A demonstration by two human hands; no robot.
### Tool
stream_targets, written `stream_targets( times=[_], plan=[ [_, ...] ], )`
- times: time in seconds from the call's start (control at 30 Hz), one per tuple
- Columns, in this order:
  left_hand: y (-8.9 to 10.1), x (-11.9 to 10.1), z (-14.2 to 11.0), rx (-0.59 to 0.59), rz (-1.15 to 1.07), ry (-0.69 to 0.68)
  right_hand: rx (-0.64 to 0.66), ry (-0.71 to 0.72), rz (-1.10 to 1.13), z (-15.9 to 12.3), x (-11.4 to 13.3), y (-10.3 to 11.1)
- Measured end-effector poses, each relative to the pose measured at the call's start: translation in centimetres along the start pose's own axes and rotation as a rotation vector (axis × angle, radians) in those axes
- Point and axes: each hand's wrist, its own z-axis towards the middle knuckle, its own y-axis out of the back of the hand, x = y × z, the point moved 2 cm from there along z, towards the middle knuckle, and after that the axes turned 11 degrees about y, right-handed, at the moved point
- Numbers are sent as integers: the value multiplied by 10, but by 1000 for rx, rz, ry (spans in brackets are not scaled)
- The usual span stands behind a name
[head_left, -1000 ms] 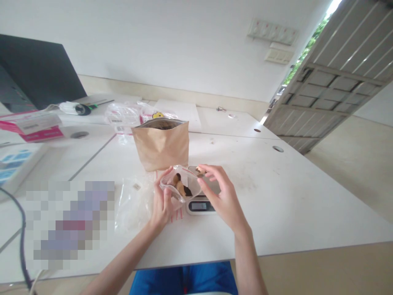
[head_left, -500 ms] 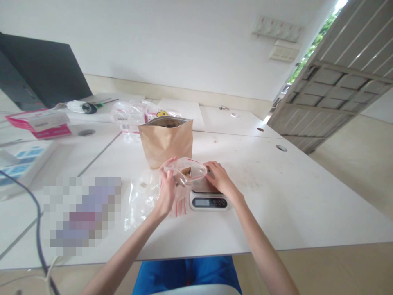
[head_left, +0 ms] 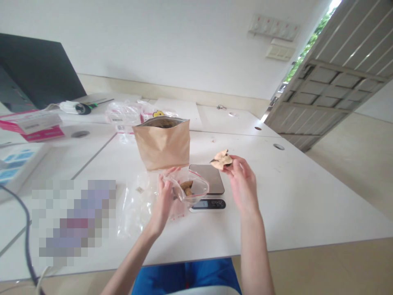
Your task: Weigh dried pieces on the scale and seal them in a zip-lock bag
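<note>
The left hand [head_left: 165,198] holds a clear plastic bag [head_left: 200,187] by its left side, with the fingers bent around the film. The mouth of this bag is open and faces up and to the right. Inside it I can see brown dried pieces [head_left: 186,187], at least 2 of them; how many more there are, I cannot tell.

The right hand [head_left: 242,178] is closed narrowly on a pale dried piece [head_left: 221,160], which has dark edges and is pinched between the thumb and the fingers. This piece is in the air, near the far right corner of the scale [head_left: 215,180]. The metal plate of the scale is partly covered in the view by the clear plastic bag; whether they touch, I cannot tell. The display is lit, but its numerals are too small for reading.

Just behind the left hand, a brown paper bag [head_left: 162,147] stands upright with its top open, and some dark content shows inside. Flat transparent bags [head_left: 130,211] lie on the white table [head_left: 294,209], to the left of the scale. Farther to the left are pink-and-white boxes [head_left: 41,128], and behind them stands a black computer case [head_left: 43,69].
</note>
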Motion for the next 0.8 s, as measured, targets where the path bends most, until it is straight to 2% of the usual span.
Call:
stream_targets(
  times=[0.07, 0.1, 0.2, 0.27, 0.37, 0.5, 0.63, 0.8],
  plan=[
    [2, 11, -3, -38, -77, -13, -48, 45, 50, -6, 19, -6],
    [2, 15, -4, -58, -112, -12, 5, 55, 21, -9, 26, -11],
    [-1, 22, -5, -94, -159, -8, 326, 45, -242, -18, 33, -25],
    [-4, 20, -6, -96, -166, -13, 421, 64, -417, -23, 31, -28],
    [-7, 16, -7, -113, -177, -21, 322, 94, -494, -29, 27, -22],
    [-9, 19, -6, -176, -157, -71, 280, 11, -521, -45, 22, -16],
    [-10, 32, -9, -237, -36, -129, 382, -71, -515, -65, 17, -24],
    [-13, 36, -17, -206, 368, -295, 470, 61, -490, -69, 20, -34]
  ],
)
